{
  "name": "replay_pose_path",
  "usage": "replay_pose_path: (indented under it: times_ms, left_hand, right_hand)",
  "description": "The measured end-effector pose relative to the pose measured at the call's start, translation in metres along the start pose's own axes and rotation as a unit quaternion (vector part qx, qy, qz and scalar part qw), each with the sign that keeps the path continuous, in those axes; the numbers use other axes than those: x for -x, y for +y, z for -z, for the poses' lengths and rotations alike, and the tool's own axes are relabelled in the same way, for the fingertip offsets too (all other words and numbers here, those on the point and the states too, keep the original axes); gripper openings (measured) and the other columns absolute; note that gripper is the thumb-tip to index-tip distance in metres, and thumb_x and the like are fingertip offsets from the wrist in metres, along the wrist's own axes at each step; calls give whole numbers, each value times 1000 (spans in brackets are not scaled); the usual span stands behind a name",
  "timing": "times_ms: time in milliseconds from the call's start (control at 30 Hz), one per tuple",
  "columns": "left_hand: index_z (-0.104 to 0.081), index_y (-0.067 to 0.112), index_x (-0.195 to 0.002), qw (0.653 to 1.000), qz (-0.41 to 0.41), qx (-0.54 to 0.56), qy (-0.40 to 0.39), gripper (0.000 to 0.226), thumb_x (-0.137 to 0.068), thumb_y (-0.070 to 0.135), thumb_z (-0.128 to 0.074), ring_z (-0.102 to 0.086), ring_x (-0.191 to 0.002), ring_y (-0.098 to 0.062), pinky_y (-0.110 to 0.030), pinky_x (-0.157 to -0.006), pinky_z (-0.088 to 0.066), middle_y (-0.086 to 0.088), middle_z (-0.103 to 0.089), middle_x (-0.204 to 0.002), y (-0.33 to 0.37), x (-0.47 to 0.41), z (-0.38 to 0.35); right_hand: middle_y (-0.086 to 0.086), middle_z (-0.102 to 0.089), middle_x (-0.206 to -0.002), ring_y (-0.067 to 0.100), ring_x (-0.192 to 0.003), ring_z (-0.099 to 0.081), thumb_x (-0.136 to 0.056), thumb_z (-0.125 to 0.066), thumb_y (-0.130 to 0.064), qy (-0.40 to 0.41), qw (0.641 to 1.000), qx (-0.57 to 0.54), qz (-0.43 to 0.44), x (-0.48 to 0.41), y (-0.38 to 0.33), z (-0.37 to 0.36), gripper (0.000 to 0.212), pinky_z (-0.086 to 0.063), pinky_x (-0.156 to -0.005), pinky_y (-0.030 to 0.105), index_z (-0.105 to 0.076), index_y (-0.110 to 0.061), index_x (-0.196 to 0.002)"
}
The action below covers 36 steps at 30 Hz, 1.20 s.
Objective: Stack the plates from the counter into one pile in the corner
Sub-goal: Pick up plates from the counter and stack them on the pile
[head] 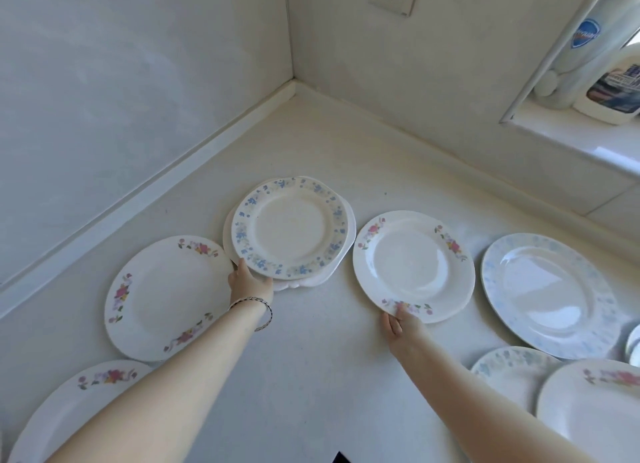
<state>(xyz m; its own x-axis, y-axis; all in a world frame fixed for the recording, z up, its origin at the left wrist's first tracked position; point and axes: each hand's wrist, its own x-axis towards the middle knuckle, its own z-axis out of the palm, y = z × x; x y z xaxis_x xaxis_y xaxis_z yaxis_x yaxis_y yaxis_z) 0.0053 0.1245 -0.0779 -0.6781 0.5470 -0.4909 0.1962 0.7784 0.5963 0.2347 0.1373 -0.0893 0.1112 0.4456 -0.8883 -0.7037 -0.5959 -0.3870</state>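
A small pile (290,227) sits mid-counter: a blue-flowered plate on top of a white scalloped plate (311,279). My left hand (250,282) grips the near edge of the blue-flowered plate. My right hand (403,324) pinches the near rim of a pink-flowered plate (412,265), just right of the pile. Another pink-flowered plate (162,298) lies left of the pile, touching it. A pale blue plate (550,289) lies at the right.
More plates lie at the near left (69,410) and near right (595,407), with a small blue-patterned one (509,369) between. The walls meet in a corner (294,85) behind the pile. Bottles (613,85) stand on the window sill at top right.
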Motion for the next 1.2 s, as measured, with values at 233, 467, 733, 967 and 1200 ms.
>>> replay_pose_path:
  times_ms: [233, 467, 733, 967, 1200]
  left_hand:
    - [-37, 7, -135, 996, 58, 72, -7, 55, -84, 10, -56, -56, -111, -33, -33, -80, -42, -16, -53, -130, -7, -3, 0]
    - [-52, 5, -122, 925, 124, 348, -87, 65, -64, -19, -70, -63, -94, -33, -34, -56, -57, -15, -63, -111, -8, -10, -5]
    - [-45, 9, -131, 911, 154, 370, -94, 57, -80, -16, -49, -56, -67, -25, -23, -45, -51, -14, -61, -110, -9, -8, -10]
    - [-51, 20, -115, 923, 170, 332, -92, 36, -86, 0, -55, -63, -75, -23, -33, -56, -59, -2, -62, -93, -53, 34, -18]
    - [-40, 27, -137, 928, 144, 313, -143, 75, -78, -15, -59, -63, -100, -32, -28, -52, -57, -9, -56, -127, -100, 83, 0]
  right_hand:
    - [4, -64, -93, 6, -54, -70, -88, -54, 3, -112, 992, 9, 50, 22, -48, 17, 27, -57, -51, 18, -53, -10, -111]
    - [2, -75, -69, 11, -61, -72, -87, -55, 3, -185, 962, 186, 70, 38, -55, -5, 8, -56, -52, 18, -60, -3, -86]
    - [8, -75, -71, 15, -62, -72, -83, -60, 3, -207, 929, 300, 68, 30, -38, -27, 3, -57, -55, 22, -61, 1, -84]
    - [9, -75, -70, 16, -62, -72, -84, -57, 5, -209, 924, 317, 45, 29, -27, -3, 5, -57, -54, 23, -61, 1, -85]
    - [10, -75, -74, 17, -65, -73, -84, -58, 5, -203, 906, 368, 44, 30, -18, 34, 9, -57, -55, 23, -62, 2, -91]
